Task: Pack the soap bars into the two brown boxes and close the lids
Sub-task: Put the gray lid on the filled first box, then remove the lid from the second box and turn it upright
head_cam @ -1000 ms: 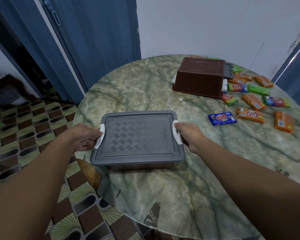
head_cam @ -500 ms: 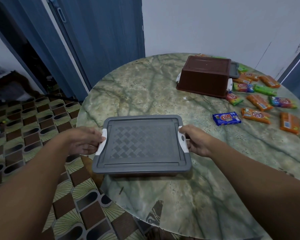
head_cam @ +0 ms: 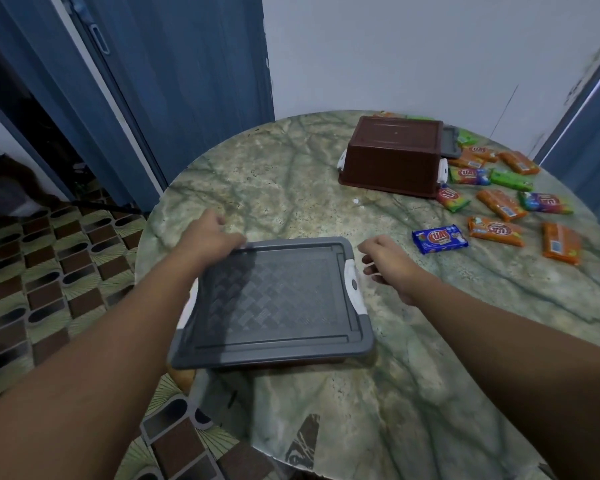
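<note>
A closed box with a grey lid [head_cam: 274,299] and white side latches [head_cam: 353,285] sits at the near left edge of the table; only a sliver of its brown body [head_cam: 291,362] shows under the lid. My left hand [head_cam: 212,237] grips the lid's far left corner. My right hand [head_cam: 385,268] hovers just right of the right latch, fingers loosely curled, holding nothing. A second brown box [head_cam: 392,157] lies upside down at the far right, its grey lid [head_cam: 451,143] behind it. Several wrapped soap bars lie to the right, among them a blue one [head_cam: 440,239] and an orange one [head_cam: 496,231].
The round marble table [head_cam: 326,410] ends close to the near box on the left, with patterned floor [head_cam: 49,271] below. A blue door [head_cam: 187,81] stands behind, a white wall beyond the table.
Both hands have left the side latches. My left hand moved up to the lid's far left corner; my right hand pulled slightly away to the right. The right latch now stands up.
</note>
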Demonstrator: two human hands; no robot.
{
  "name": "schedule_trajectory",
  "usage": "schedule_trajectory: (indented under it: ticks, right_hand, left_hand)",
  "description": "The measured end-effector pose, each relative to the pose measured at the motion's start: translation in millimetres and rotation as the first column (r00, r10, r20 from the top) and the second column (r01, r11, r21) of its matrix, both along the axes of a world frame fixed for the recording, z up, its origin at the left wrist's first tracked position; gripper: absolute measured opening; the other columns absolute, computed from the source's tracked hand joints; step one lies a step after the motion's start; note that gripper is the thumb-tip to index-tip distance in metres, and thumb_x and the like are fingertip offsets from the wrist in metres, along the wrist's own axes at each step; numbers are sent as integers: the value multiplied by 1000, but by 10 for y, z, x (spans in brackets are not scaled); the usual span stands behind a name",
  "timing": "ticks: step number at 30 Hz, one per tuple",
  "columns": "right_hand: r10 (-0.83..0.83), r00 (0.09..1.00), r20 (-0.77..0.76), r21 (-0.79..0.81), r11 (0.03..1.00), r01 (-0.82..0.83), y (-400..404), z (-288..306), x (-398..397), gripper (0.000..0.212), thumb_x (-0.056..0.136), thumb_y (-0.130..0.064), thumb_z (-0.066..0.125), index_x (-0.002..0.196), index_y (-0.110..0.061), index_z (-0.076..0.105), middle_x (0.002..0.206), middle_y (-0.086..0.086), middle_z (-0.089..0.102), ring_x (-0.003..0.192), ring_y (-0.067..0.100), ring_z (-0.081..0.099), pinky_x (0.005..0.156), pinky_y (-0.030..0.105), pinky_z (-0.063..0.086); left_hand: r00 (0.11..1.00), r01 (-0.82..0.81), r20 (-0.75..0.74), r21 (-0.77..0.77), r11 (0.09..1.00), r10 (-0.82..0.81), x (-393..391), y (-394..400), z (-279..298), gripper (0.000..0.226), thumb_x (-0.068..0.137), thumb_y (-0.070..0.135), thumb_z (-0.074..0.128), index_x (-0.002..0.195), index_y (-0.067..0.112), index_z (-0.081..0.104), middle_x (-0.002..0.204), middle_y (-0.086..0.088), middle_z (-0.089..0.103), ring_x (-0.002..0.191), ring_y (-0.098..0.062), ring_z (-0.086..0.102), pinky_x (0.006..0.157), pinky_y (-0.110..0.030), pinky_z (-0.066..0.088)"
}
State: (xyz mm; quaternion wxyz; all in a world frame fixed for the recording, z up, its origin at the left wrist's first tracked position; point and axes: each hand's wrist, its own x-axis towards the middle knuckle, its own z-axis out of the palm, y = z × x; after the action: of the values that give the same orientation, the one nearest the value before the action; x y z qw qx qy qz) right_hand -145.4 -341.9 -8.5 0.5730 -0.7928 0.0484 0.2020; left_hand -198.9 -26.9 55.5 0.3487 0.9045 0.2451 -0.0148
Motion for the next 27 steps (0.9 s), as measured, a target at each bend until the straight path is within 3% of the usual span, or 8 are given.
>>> schedule_trajectory:
  ticks: [3,6,15,19,27]
  right_hand:
    - [4,996,84,5,1000,-5,-70,8,68,20,99,-37,55,113,-24,58,113,4,62,98,21,63,93,43,52]
    - [-18,991,135,27,1000,14,-198,12,163,18,100,-34,57,113,-23,60,110,3,63,98,21,64,91,41,52]
    - [29,972,232,31,999,-37,-935,-54,713,9,94,-34,64,103,-31,63,90,-3,62,85,16,62,73,36,48]
    - [32,967,252,41,998,-44,-1291,-74,943,18,96,-27,63,114,-22,62,90,-5,57,77,11,57,67,27,47]
    - [48,967,252,29,998,-57,-1665,-107,1181,20,98,-21,62,118,-18,60,93,-4,57,78,10,56,68,24,45]
  left_hand:
    - [987,45,155,-62,997,-35,204,-390,-13,33,88,37,69,116,21,59,108,0,63,93,-18,61,72,-32,45]
    - [969,125,226,-83,989,-103,381,-802,-43,13,91,31,67,97,20,64,88,5,63,81,-15,60,62,-28,42]
    - [952,196,252,-78,977,-171,880,-2020,-137,14,94,31,63,93,17,64,74,4,61,64,-14,56,53,-26,37]
    - [954,176,265,-116,978,-140,1102,-2476,-202,11,93,32,63,85,25,61,72,4,60,61,-13,55,53,-27,38]
    - [955,193,251,-123,973,-158,1389,-2916,-375,8,93,28,63,91,20,63,67,5,59,61,-14,56,53,-26,38]
